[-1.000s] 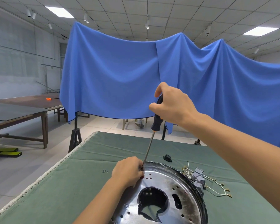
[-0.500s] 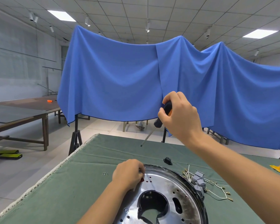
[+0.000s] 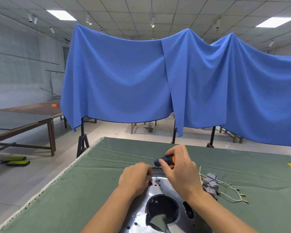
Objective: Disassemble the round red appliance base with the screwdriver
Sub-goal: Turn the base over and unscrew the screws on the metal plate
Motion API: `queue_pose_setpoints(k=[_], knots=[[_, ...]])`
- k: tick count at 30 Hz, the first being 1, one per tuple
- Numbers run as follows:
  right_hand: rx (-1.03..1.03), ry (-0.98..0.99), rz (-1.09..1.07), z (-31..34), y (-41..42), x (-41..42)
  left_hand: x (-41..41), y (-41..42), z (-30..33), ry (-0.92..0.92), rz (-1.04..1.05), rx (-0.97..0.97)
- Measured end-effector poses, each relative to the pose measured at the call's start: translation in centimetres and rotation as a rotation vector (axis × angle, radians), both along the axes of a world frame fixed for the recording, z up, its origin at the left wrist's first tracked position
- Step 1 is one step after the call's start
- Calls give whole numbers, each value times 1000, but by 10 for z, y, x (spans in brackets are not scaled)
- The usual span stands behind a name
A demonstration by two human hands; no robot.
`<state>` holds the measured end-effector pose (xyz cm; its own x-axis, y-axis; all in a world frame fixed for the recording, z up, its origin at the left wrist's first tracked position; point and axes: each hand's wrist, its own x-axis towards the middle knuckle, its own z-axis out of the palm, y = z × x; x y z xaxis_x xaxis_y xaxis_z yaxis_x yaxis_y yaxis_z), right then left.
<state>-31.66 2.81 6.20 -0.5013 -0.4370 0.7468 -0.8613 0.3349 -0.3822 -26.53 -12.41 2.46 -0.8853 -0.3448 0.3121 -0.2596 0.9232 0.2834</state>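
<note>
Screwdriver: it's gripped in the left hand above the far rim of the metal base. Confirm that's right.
Wrong hand. The head view shows the right hand gripping the screwdriver above the far rim of the metal base; the left hand rests at the base's edge.

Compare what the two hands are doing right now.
The right hand grips the screwdriver by its dark and orange handle; the left hand holds no tool. The left hand rests curled on the base's rim; the right hand sits above its far edge. Both are bare and close together over the base.
</note>
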Motion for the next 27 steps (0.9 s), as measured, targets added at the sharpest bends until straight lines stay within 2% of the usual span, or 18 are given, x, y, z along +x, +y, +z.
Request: queue_pose_setpoints(k=[5,11,15,19,23,25,27], knots=[[71,-148,-3,-17,0,-1,-2,3,-2,-43,-19,-136],[213,-70,35,-25,-4,5,-7,9,-5,-116,-58,-418],[222,-80,29,-25,-4,4,-8,10,-5,-89,-12,-454],[341,-172,-4,-30,-2,1,-7,8,4,111,61,-267],[447,-278,-73,-34,-3,-5,1,5,19,586,139,185],[454,-290,-65,-35,-3,-6,8,0,26,673,210,392],[462,-288,-51,-35,-4,-7,17,-12,28,677,284,550]])
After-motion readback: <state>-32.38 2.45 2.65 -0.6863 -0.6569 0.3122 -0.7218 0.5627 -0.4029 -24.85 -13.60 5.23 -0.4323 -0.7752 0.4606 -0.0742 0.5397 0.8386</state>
